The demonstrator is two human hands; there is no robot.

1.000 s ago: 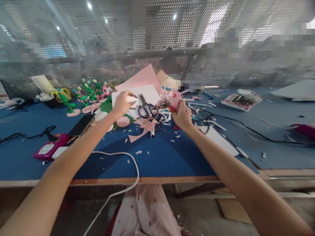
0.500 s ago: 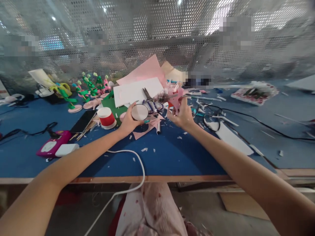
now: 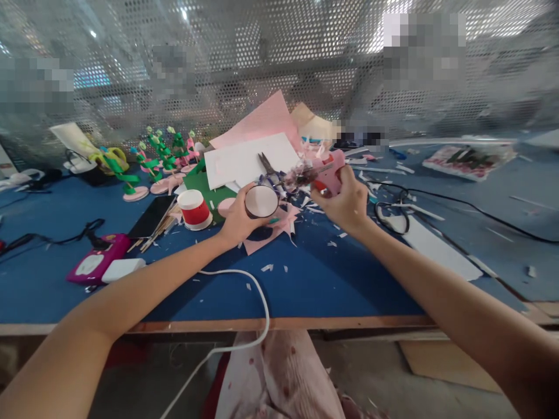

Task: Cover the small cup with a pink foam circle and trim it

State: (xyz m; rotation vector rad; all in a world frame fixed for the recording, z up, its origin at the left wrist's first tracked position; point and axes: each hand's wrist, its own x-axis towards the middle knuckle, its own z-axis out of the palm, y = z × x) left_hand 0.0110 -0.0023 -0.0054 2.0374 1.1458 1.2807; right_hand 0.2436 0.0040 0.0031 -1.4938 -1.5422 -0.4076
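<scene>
My left hand (image 3: 239, 220) is wrapped round a small cup (image 3: 261, 202), its round white face with a dark rim turned towards me. In my right hand (image 3: 349, 202) is a pink hot glue gun (image 3: 334, 170), its nozzle pointing left above the pile of scraps. Scissors (image 3: 269, 165) lie on white paper (image 3: 236, 160) just beyond the cup. Under my left hand rests a cut pink sheet (image 3: 273, 234). A red and white cup (image 3: 194, 209) stands to the left of that hand.
Small green and pink paper plants (image 3: 159, 151) stand at the back left. Thin sticks (image 3: 154, 231) and a dark phone (image 3: 152, 215) lie near a magenta power adapter (image 3: 98, 259). A white cable (image 3: 257, 285) hangs over the front edge. A black cord (image 3: 454, 208) runs right among paper scraps.
My right hand has moved right with the glue gun, which is now more clearly visible. My left hand and its cup have shifted slightly right. The whole view has also shifted a little.
</scene>
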